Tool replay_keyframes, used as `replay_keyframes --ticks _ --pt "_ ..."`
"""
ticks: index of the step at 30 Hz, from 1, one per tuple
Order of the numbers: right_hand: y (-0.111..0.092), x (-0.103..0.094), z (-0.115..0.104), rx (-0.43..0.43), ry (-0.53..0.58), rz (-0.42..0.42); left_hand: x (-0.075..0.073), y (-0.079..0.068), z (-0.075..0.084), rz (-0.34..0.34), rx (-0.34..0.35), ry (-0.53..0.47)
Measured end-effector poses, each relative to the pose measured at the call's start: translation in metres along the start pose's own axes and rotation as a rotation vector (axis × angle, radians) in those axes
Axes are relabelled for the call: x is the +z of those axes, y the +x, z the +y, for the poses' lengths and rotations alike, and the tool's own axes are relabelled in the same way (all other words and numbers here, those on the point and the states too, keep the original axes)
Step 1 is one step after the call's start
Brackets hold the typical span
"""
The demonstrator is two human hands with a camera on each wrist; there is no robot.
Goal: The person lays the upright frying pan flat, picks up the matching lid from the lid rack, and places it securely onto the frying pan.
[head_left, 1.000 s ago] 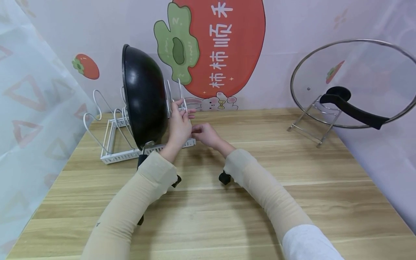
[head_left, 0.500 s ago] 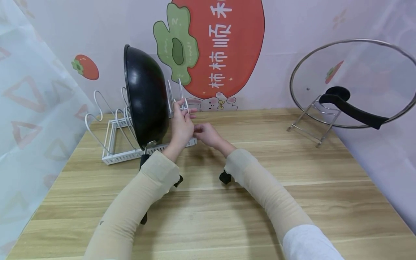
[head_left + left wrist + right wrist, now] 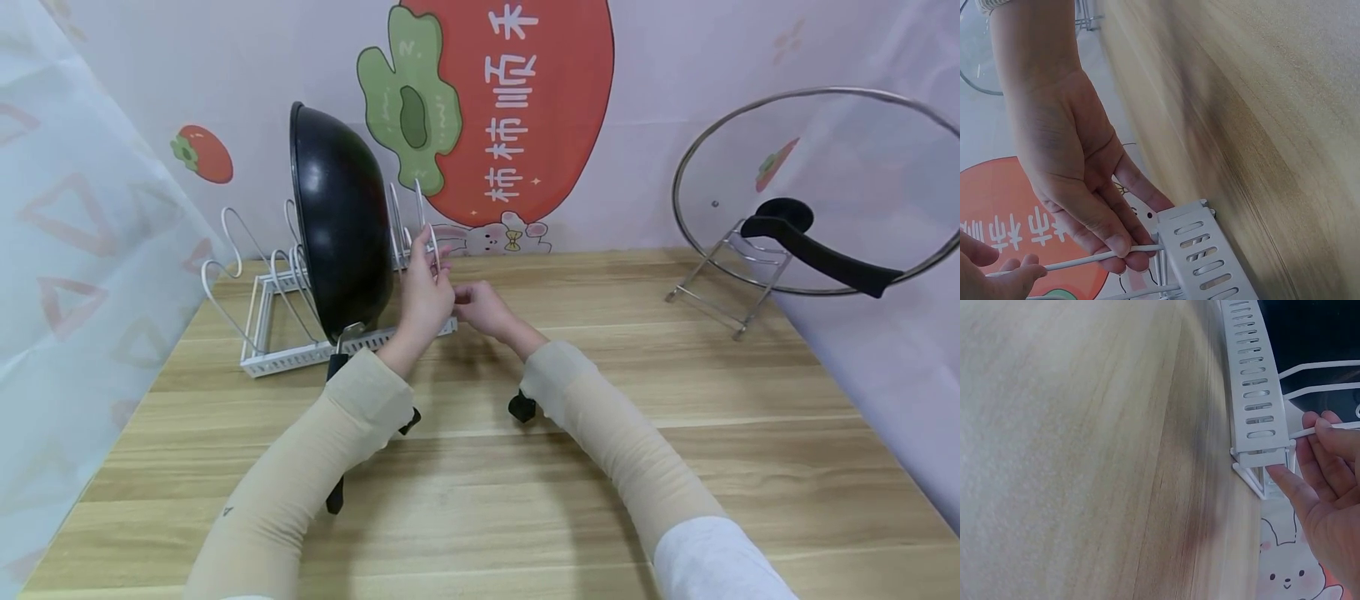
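A white wire pan rack (image 3: 285, 360) with a slotted front rail stands at the left of the table. In it a black wok (image 3: 341, 225) sits on edge, its handle (image 3: 335, 496) pointing toward me, partly covered by the left sleeve. My left hand (image 3: 426, 302) holds the rack's rightmost wire divider (image 3: 420, 204) higher up, thumb and fingers about it. Lower down, my right hand (image 3: 486, 310) pinches the same divider close to the rail, as the right wrist view shows; one finger touches the rail's end (image 3: 1263, 456).
At the right a large glass lid (image 3: 847, 167) with a black handle (image 3: 825, 254) leans on a small metal stand (image 3: 720, 312). Behind the wooden table (image 3: 465, 517) hangs a printed backdrop (image 3: 637, 200). A small black piece (image 3: 521, 407) shows below the right cuff.
The rack, wok and my left hand have shifted slightly to the right in the head view. Both hands keep their hold on the divider.
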State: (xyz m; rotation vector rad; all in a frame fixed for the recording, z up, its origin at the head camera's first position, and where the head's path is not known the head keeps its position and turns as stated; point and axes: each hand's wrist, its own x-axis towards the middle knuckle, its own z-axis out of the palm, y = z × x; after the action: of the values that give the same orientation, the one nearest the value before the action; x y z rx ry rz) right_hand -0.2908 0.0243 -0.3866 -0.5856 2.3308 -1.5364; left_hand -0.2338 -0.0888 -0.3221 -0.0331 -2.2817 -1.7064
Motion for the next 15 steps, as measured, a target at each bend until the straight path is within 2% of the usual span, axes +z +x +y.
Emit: replay_keyframes --ticks 9,15 --pt "0.0005 -0.0003 0.001 -0.025 0.009 0.001 -0.0004 0.0011 0.0022 -0.014 -0.033 0.008" --pt "0.0016 0.0001 0.0018 -0.01 0.023 0.0 -0.0001 0.0006 0.0029 -0.023 -0.017 0.028"
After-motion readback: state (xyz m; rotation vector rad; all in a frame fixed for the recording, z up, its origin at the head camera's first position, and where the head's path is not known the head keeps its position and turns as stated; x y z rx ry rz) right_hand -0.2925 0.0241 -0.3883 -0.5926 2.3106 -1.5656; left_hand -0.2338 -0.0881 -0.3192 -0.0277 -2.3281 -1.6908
